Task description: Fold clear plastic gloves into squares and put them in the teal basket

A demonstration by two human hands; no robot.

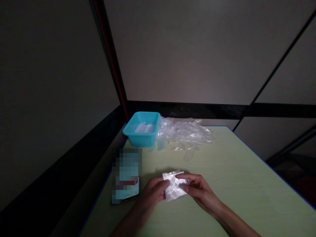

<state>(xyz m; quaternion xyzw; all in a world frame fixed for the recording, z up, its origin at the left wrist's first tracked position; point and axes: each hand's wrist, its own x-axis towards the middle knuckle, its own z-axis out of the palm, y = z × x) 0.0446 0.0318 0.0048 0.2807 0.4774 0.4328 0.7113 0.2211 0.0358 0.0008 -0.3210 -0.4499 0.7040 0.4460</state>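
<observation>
A small, shiny, crinkled plastic packet is held between my two hands above the front part of the table. My left hand pinches its left edge, thumb on top and fingers beneath. At the right side, my right hand grips the packet with thumb and fingers, the index finger lying along its upper edge. What is inside the packet I cannot make out.
A turquoise plastic basket with whitish packets inside stands at the table's far left. Beside it lies a heap of clear plastic bags. A phone-like device, partly pixelated, lies left of my hands. Walls border the left and back.
</observation>
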